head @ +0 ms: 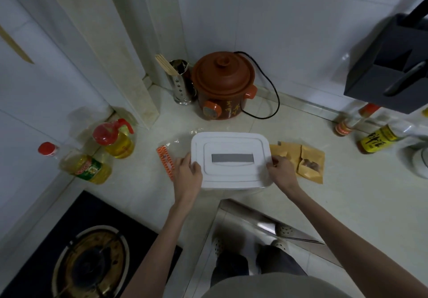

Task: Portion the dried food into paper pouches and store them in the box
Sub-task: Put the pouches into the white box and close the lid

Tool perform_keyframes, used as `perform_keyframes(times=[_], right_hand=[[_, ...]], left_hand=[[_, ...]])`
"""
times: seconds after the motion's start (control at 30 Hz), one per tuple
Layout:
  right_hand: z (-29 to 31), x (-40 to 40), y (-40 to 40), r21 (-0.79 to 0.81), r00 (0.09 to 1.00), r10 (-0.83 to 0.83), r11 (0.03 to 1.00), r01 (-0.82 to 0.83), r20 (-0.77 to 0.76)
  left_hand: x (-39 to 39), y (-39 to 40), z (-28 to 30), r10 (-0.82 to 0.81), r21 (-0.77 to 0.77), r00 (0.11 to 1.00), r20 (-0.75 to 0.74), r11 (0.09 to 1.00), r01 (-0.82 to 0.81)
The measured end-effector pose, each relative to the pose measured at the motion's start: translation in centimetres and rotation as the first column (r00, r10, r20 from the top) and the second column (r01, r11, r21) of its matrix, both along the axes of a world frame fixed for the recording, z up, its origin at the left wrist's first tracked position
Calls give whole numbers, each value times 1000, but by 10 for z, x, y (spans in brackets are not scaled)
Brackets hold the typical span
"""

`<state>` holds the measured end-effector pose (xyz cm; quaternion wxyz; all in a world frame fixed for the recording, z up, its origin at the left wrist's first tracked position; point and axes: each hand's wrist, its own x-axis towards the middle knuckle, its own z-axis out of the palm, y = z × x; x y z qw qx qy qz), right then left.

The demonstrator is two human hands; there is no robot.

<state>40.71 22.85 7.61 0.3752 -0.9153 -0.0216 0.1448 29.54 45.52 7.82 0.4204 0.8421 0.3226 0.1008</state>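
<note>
White tiled walls (289,20) are met in the far corner by a pale counter (347,193); a gas stove (92,258) is set near left.

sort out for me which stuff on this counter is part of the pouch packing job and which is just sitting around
Part of the job:
white box, lid on, left hand and right hand at its sides
paper pouches
clear bag

Just sitting around:
clay cooker
chopstick holder
oil bottles
sauce bottles
gas stove
</note>
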Motion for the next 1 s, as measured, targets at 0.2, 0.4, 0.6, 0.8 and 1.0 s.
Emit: perform_keyframes(times=[0.2,0.4,0.6,0.8,1.0], right_hand=[[13,6,-64,17,986,-162,987,162,41],[6,0,-181,-104,933,-360,927,360,11],[-11,-22,-295,-184,848,-510,856,483,-148],[-36,-29,-376,-258,763,-542,840,477,-354],[-62,-18,-414,-278,744,-485,874,398,-460]], left_hand=[[40,-49,12,-148,72,989,20,987,147],[80,-153,3,-372,4,928,39,928,372],[101,-263,-29,-596,-161,791,-137,801,576],[101,-341,-62,-620,-393,721,-309,774,497],[102,-382,-78,-586,-504,697,-414,785,361]])
